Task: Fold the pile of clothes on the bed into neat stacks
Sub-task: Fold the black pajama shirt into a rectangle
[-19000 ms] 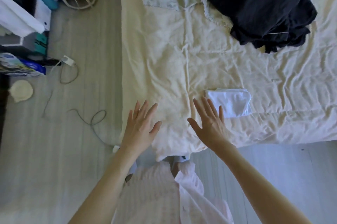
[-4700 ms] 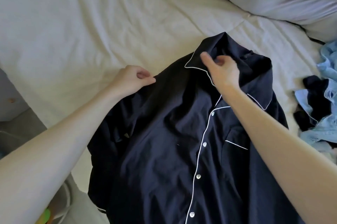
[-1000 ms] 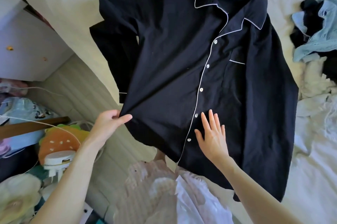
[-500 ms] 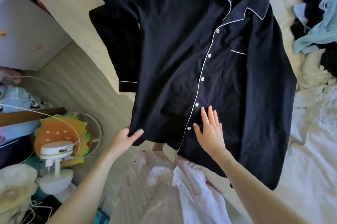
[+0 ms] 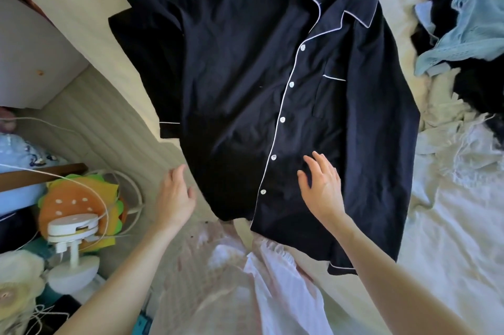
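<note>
A dark navy pyjama shirt (image 5: 245, 67) with white piping and white buttons lies spread face up on the cream bed (image 5: 450, 225), collar away from me, its hem hanging over the bed's near edge. My left hand (image 5: 176, 198) hovers just left of the hem's lower left corner, fingers relaxed, holding nothing. My right hand (image 5: 321, 184) sits over the lower front of the shirt to the right of the button row, fingers spread and loosely bent; whether it touches the cloth is unclear.
A heap of unfolded clothes (image 5: 469, 34), light blue, black and white, lies on the bed at the right. On the floor at the left stand a small white fan (image 5: 72, 239), a burger-shaped cushion (image 5: 79, 203) and loose cords. A white cabinet (image 5: 30, 62) stands beside the bed.
My left hand has let go of the shirt's lower left corner and drawn slightly away. My right hand has lifted a little and shifted right on the shirt front.
</note>
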A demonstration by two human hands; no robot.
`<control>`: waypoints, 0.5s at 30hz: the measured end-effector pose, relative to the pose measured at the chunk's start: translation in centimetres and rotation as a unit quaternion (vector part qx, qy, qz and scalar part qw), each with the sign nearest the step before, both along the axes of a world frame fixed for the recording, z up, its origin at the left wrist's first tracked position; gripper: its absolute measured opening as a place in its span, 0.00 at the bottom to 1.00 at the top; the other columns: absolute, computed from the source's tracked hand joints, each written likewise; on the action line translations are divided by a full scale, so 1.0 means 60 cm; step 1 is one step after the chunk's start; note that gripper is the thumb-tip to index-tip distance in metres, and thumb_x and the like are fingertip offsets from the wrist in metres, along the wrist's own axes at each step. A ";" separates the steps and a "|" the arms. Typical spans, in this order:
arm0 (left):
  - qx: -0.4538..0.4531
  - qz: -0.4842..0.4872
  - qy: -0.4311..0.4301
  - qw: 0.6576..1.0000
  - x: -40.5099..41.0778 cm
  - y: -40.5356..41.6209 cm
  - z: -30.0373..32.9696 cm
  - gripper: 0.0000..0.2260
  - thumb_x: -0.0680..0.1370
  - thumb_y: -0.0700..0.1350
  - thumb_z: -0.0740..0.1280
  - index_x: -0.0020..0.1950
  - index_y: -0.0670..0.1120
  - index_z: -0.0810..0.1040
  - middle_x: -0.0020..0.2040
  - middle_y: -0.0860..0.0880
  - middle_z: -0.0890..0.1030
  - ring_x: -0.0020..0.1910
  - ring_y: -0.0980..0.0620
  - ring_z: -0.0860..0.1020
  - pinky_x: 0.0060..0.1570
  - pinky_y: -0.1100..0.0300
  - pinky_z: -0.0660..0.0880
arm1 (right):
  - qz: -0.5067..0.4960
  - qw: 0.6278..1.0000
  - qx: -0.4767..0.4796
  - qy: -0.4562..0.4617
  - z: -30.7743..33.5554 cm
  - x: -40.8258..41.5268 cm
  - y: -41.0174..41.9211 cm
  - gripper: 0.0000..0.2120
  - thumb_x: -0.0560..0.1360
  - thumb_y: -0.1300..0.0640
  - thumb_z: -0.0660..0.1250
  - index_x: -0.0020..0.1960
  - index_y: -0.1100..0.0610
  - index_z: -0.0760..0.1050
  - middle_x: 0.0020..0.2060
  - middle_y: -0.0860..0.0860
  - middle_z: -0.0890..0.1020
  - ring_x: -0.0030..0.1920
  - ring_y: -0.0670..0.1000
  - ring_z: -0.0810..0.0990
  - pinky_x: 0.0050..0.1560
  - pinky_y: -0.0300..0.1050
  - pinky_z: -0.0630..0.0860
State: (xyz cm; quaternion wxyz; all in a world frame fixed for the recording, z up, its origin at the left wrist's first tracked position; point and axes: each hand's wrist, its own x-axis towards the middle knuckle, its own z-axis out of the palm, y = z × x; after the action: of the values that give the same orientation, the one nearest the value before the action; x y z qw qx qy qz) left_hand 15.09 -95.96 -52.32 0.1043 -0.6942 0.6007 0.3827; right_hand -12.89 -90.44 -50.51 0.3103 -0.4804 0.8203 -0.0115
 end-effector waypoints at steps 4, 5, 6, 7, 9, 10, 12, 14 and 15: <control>-0.115 -0.132 0.057 0.983 -0.130 -0.045 0.004 0.22 0.79 0.41 0.63 0.72 0.42 0.65 0.73 0.41 0.62 0.72 0.42 0.63 0.65 0.47 0.69 | -0.083 0.992 -0.056 0.072 0.013 -0.113 -0.030 0.20 0.79 0.54 0.61 0.69 0.60 0.69 0.70 0.56 0.68 0.72 0.56 0.62 0.71 0.57 0.58; -0.121 -0.167 0.062 0.977 -0.164 -0.053 0.004 0.22 0.79 0.42 0.62 0.73 0.42 0.63 0.75 0.42 0.60 0.74 0.42 0.59 0.68 0.47 0.65 | -0.104 0.989 -0.053 0.086 0.013 -0.146 -0.040 0.21 0.79 0.53 0.60 0.69 0.60 0.67 0.70 0.56 0.68 0.72 0.56 0.62 0.71 0.57 0.59; -0.123 -0.204 0.062 0.969 -0.198 -0.061 0.001 0.23 0.80 0.43 0.61 0.74 0.44 0.61 0.76 0.43 0.57 0.75 0.43 0.54 0.70 0.46 0.60 | -0.123 0.986 -0.050 0.097 0.011 -0.178 -0.051 0.22 0.79 0.51 0.60 0.70 0.59 0.66 0.70 0.56 0.67 0.71 0.57 0.63 0.70 0.57 0.60; -0.123 -0.241 0.059 0.961 -0.229 -0.066 -0.004 0.24 0.80 0.45 0.60 0.76 0.45 0.59 0.77 0.44 0.54 0.76 0.43 0.51 0.71 0.45 0.56 | -0.134 0.984 -0.049 0.105 0.008 -0.208 -0.063 0.23 0.79 0.50 0.60 0.71 0.59 0.65 0.70 0.56 0.67 0.71 0.57 0.63 0.69 0.57 0.61; -0.117 -0.302 0.043 0.945 -0.284 -0.076 -0.017 0.26 0.81 0.48 0.58 0.77 0.48 0.54 0.78 0.46 0.49 0.77 0.44 0.45 0.72 0.43 0.50 | -0.124 0.984 -0.054 0.115 0.000 -0.254 -0.086 0.25 0.78 0.47 0.61 0.71 0.58 0.66 0.69 0.56 0.68 0.70 0.58 0.64 0.66 0.57 0.63; -0.108 -0.322 0.032 0.940 -0.311 -0.082 -0.027 0.26 0.81 0.49 0.56 0.77 0.49 0.51 0.78 0.46 0.47 0.77 0.44 0.43 0.72 0.42 0.48 | -0.103 0.986 -0.059 0.119 -0.007 -0.267 -0.098 0.26 0.78 0.45 0.61 0.71 0.58 0.66 0.69 0.56 0.68 0.69 0.58 0.64 0.65 0.57 0.64; -0.076 -0.341 0.000 0.937 -0.336 -0.091 -0.044 0.27 0.82 0.52 0.54 0.78 0.50 0.47 0.78 0.47 0.42 0.76 0.44 0.40 0.72 0.40 0.45 | -0.033 0.991 -0.047 0.121 -0.022 -0.256 -0.116 0.31 0.75 0.39 0.61 0.72 0.57 0.65 0.71 0.55 0.66 0.71 0.57 0.62 0.63 0.57 0.65; -0.050 -0.352 -0.035 0.934 -0.353 -0.095 -0.065 0.29 0.82 0.54 0.53 0.77 0.52 0.42 0.78 0.47 0.40 0.76 0.43 0.38 0.72 0.40 0.43 | 0.033 0.993 0.004 0.114 -0.047 -0.234 -0.120 0.36 0.74 0.36 0.60 0.74 0.56 0.59 0.74 0.55 0.60 0.74 0.56 0.57 0.66 0.57 0.64; -0.048 -0.356 -0.048 0.932 -0.356 -0.095 -0.072 0.29 0.82 0.55 0.53 0.77 0.52 0.41 0.78 0.48 0.39 0.76 0.43 0.38 0.71 0.40 0.42 | 0.054 0.992 0.031 0.112 -0.060 -0.222 -0.118 0.37 0.75 0.37 0.60 0.76 0.56 0.55 0.76 0.54 0.55 0.75 0.56 0.53 0.68 0.58 0.61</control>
State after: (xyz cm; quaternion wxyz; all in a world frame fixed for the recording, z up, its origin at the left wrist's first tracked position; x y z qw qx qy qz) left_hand -6.27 -101.68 -56.66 0.2290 -0.4569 0.8201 0.2574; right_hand -26.24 -97.52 -54.12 0.2317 -0.5127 0.8224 0.0842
